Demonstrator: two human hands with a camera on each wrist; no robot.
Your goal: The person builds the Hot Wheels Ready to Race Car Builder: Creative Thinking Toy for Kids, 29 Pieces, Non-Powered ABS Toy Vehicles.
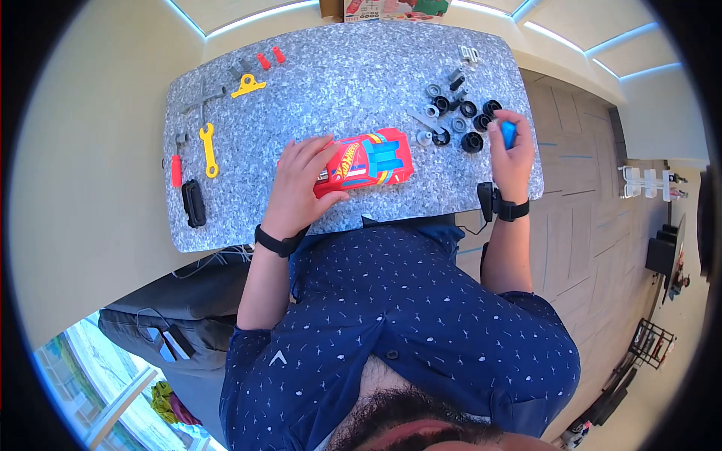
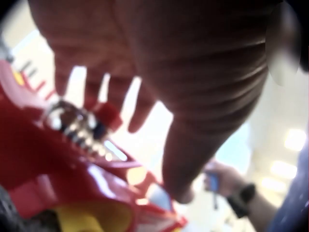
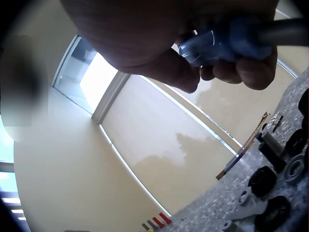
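A red toy car [image 1: 376,159] with blue and yellow markings lies on the speckled table, and the left hand [image 1: 301,177] rests over its left end, fingers spread. The left wrist view shows that hand [image 2: 140,72] above the car's red body [image 2: 43,145], beside a silvery engine-like part [image 2: 79,128]. At the table's right side, the right hand [image 1: 514,154] grips a blue object [image 1: 509,135]. From the right wrist, the blue handle [image 3: 212,46] lies within the curled fingers of the hand [image 3: 159,43], with a dark shaft [image 3: 285,33] extending from it.
Black wheels [image 1: 472,142] and grey parts [image 1: 459,125] lie close to the right hand. A yellow wrench [image 1: 209,150], a yellow piece [image 1: 248,86], red pieces [image 1: 177,171] and a black object [image 1: 193,203] are at the left. A printed box [image 1: 395,9] stands beyond the far edge.
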